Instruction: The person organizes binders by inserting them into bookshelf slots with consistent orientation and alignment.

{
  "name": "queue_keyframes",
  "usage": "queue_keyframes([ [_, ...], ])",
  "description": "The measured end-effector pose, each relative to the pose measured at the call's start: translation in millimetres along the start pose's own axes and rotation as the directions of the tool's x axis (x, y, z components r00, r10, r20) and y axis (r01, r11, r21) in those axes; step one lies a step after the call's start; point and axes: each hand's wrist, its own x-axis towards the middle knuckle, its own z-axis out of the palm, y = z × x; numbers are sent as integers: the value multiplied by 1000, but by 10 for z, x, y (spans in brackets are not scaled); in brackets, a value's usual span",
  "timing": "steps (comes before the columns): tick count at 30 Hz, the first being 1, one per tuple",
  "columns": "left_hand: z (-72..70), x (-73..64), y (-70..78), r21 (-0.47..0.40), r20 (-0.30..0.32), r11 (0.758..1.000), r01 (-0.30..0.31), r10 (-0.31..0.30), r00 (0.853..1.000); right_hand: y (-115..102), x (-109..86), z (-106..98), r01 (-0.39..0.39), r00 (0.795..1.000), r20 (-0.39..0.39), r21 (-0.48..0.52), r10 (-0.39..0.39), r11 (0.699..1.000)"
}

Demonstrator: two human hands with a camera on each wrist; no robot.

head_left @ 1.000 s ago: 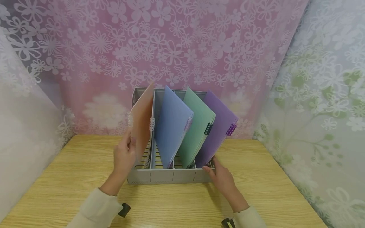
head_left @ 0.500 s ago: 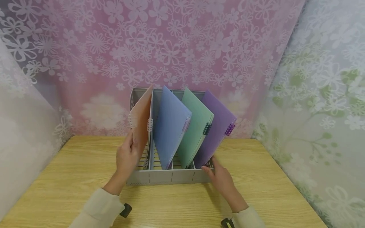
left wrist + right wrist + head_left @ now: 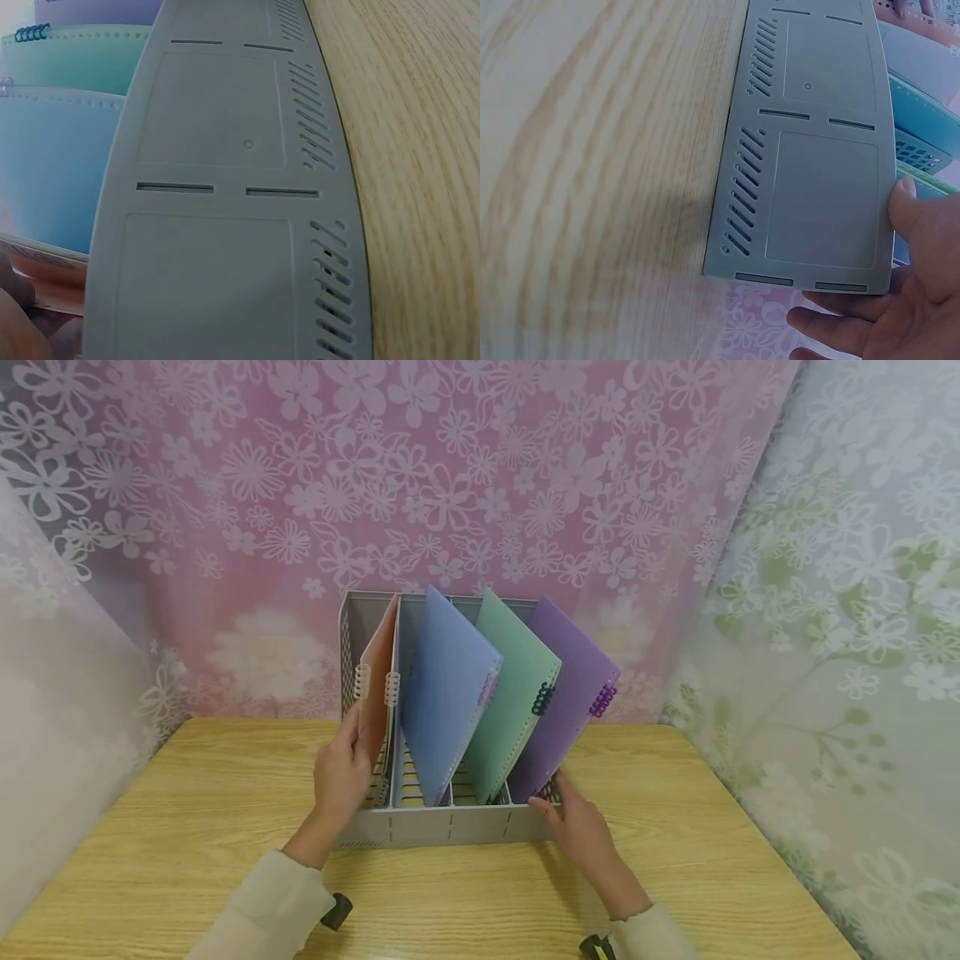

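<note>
A grey file rack (image 3: pixel 420 828) with upright dividers stands on the table. My left hand (image 3: pixel 341 781) pinches the lower part of an orange ring-bound notebook (image 3: pixel 377 672) in the leftmost compartment. White rings show at two places on or beside this notebook. My right hand (image 3: pixel 585 831) grips the rack's front right corner; in the right wrist view its thumb lies on the rim and its fingers (image 3: pixel 840 330) reach round the end. Blue (image 3: pixel 450 702), green (image 3: pixel 517 693) and purple (image 3: pixel 566 693) ring-bound notebooks lean in the other compartments. My left fingertips are partly hidden behind the orange notebook.
The wood-grain table (image 3: pixel 225 827) extends around the rack. A pink flowered curtain (image 3: pixel 450 485) hangs close behind it, and a pale flowered curtain (image 3: pixel 847 652) hangs at the right.
The orange notebook has gone lower and further right in the leftmost compartment, and my left hand has shifted right with it. My right hand stays on the rack's corner.
</note>
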Motion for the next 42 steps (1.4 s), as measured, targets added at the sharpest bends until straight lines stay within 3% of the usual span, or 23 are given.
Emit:
queue_keyframes([
  [19,36,-72,-64,41,112,998,37,-42,993,6,-2,38,18,1000,-18,16,-17,1000],
  [31,118,-97,-110,18,135,999,40,-42,990,12,-11,41,-6,1000,0,17,6,1000],
  [42,136,-97,-89,34,207,996,86,-92,974,44,0,40,-17,1000,1,15,17,1000],
])
